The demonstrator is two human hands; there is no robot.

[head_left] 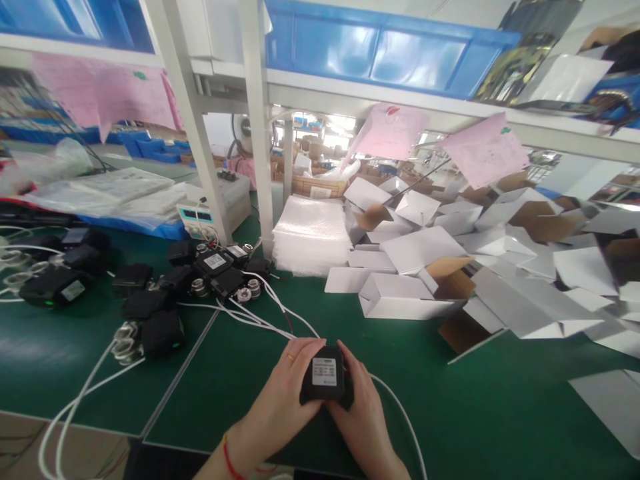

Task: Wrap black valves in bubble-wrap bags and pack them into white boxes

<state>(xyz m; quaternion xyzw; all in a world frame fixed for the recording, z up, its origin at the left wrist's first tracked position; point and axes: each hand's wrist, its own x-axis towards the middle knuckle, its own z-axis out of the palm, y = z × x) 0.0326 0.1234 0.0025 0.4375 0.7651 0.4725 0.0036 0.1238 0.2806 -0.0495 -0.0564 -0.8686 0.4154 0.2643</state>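
Gripping upright black box (326,381), label facing up, both hands.

Factory packing bench (cartons (415,293), bins (385,57))

You work at a bench covered by a green mat (450,400). On it to your left lie a cluster of black modules (170,293) with white cables (90,387); a stack of white foam sheets (311,235) sits at the back. To your right spreads a heap of white folded cartons (500,267).
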